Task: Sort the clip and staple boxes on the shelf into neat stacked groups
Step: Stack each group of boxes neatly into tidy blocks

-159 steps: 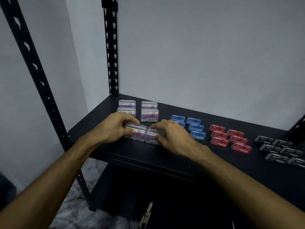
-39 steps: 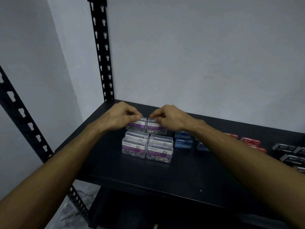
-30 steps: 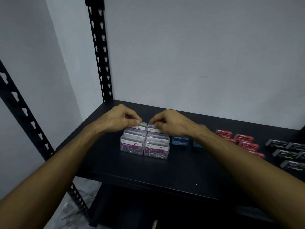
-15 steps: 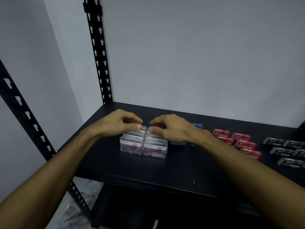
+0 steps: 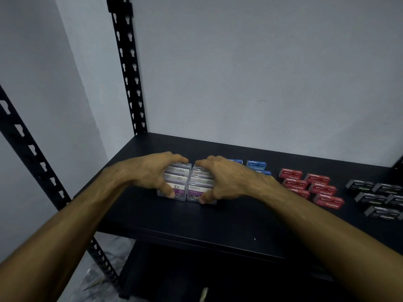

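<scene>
Our left hand and right hand curl their fingers around the gathered paper clip boxes; we judge the blue, red and black staple boxes beyond our right fingers still need stacking.

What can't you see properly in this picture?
- Paper clip boxes: the left hand and right hand cover much of them, so their count is unclear.
- Blue staple boxes: partly behind the right hand.
- Black staple boxes: cut off by the right edge.

Clear glossy plastic clip boxes; matt black shelf.
</scene>
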